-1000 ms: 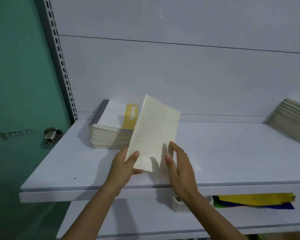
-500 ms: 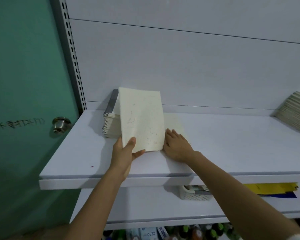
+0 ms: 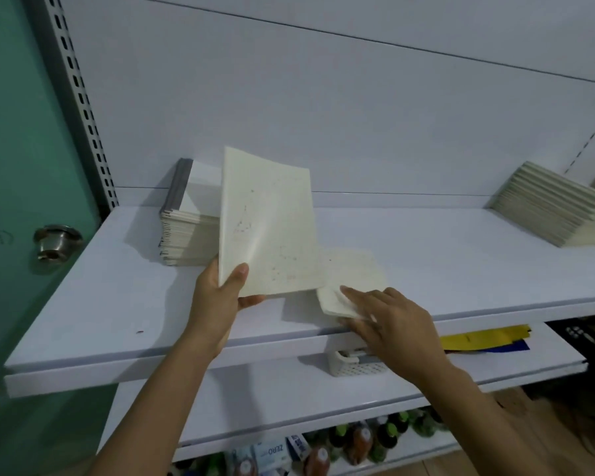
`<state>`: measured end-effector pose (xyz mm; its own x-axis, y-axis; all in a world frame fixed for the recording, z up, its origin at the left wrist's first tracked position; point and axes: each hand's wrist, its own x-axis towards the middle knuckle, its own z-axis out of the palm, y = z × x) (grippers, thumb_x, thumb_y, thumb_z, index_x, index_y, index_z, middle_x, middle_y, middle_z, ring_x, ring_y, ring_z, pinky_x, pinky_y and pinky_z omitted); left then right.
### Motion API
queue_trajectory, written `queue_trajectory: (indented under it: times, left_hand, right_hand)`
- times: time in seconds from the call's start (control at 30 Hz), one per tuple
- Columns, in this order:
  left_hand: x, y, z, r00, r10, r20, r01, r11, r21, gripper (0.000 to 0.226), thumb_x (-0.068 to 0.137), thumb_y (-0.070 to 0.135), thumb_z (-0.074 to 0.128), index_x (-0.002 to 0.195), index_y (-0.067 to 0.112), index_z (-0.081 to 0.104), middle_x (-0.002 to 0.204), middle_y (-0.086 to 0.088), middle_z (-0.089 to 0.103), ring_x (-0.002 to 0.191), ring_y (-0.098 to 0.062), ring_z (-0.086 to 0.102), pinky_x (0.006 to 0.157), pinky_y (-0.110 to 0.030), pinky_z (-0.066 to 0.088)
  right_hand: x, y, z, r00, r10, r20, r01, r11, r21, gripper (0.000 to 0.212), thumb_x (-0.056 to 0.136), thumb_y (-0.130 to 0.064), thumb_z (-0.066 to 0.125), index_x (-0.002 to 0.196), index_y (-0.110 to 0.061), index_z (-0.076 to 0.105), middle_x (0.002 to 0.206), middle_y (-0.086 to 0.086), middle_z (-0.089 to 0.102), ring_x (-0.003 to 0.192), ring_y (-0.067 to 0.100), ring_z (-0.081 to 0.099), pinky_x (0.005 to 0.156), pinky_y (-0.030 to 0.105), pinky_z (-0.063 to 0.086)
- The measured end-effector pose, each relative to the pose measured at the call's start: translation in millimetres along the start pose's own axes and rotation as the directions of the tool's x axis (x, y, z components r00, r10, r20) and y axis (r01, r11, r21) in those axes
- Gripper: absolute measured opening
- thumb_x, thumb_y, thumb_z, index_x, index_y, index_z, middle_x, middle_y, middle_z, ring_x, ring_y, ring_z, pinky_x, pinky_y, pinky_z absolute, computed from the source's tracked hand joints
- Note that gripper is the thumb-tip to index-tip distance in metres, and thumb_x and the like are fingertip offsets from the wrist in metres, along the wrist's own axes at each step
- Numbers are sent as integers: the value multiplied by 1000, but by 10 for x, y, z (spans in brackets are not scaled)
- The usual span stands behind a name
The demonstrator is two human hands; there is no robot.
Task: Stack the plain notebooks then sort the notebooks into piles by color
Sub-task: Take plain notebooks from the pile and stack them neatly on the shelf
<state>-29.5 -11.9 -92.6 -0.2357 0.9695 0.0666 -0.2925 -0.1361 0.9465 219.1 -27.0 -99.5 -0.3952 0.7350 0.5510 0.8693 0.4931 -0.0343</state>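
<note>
Standing pinched in left hand (image 3: 217, 300): cream notebook (image 3: 268, 228)

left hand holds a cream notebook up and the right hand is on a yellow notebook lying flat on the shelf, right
Not quite. The head view shows that the flat notebook under the right hand is cream, not yellow. The rest is right: the left hand holds a cream notebook up, and the other lies flat on the shelf.

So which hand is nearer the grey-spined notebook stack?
Left. The left hand holds a cream notebook just beside the stack; the right hand is farther right, on a flat notebook.
</note>
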Motion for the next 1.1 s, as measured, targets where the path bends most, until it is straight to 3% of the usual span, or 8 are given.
queue_trajectory:
  times: [0.07, 0.13, 0.23, 0.4, 0.53, 0.73, 0.8, 1.1]
  left_hand:
    - [-3, 7, 10, 1000, 6, -13, -6, 1000, 7, 27, 96, 8, 48, 119, 21, 50, 105, 5, 61, 94, -13, 59, 58, -21, 55]
    - [-6, -3, 24, 999, 23, -28, -21, 998, 54, 26, 96, 9, 48, 119, 21, 50, 106, 5, 60, 94, -14, 59, 57, -21, 56]
    - [-26, -33, 61, 999, 30, -29, -24, 983, 180, 22, 96, 12, 49, 117, 21, 52, 105, 3, 62, 92, -14, 61, 57, -23, 56]
    - [-45, -10, 82, 999, 6, 35, -16, 953, 304, 20, 97, 21, 50, 114, 19, 59, 104, -3, 66, 89, -19, 65, 58, -29, 57]
    - [-94, 66, 95, 993, -76, 94, 43, 949, 311, 41, 89, 56, 36, 116, 32, 55, 104, 4, 67, 89, -14, 68, 62, -27, 57]
    - [-101, 32, 83, 972, -85, 220, -4, 927, 375, 42, 72, 72, 54, 104, 44, 54, 98, 16, 69, 87, -2, 67, 68, -24, 57]
    - [-96, -9, 67, 972, -74, 224, -23, 914, 404, 48, 67, 68, 58, 108, 44, 54, 96, 20, 69, 87, 2, 65, 67, -17, 54]
    - [-52, -65, 62, 990, -69, 126, -4, 862, 507, 33, 94, 22, 50, 126, 30, 52, 116, 7, 64, 106, -13, 59, 90, -37, 52]
  right_hand:
    - [18, 30, -14, 980, 140, -143, -134, 989, 55, 41, 98, -40, 36, 108, -14, 65, 70, -4, 63, 61, 19, 59, 48, 25, 38]
    - [121, 10, -55, 862, 470, -192, -380, 848, 370, 33, 101, -34, 36, 94, -11, 59, 66, -2, 56, 63, 23, 60, 48, 31, 40]
    - [356, -177, -66, 740, 646, -186, -388, 637, 666, 39, 99, -46, 35, 109, -16, 58, 85, -4, 61, 77, 7, 59, 57, 33, 50]
    - [505, -745, 327, 894, 405, -194, -272, 832, 483, 47, 96, -50, 33, 139, -35, 42, 131, -3, 54, 117, 11, 53, 83, 26, 51]
    - [398, -858, 617, 976, 150, -161, -111, 967, 229, 45, 99, -43, 32, 129, -21, 58, 119, 3, 66, 103, 21, 64, 75, 33, 55]
    - [385, -800, 624, 979, 125, -162, -78, 960, 270, 46, 98, -46, 33, 119, -22, 66, 112, -3, 68, 96, 16, 62, 72, 33, 50]
    - [376, -805, 637, 980, 110, -168, -56, 953, 298, 44, 97, -46, 35, 113, -21, 68, 110, -5, 69, 95, 14, 61, 72, 33, 50]
    - [383, -797, 669, 969, 105, -224, -43, 964, 264, 29, 94, -29, 48, 105, -17, 72, 107, -2, 71, 93, 15, 65, 72, 31, 51]
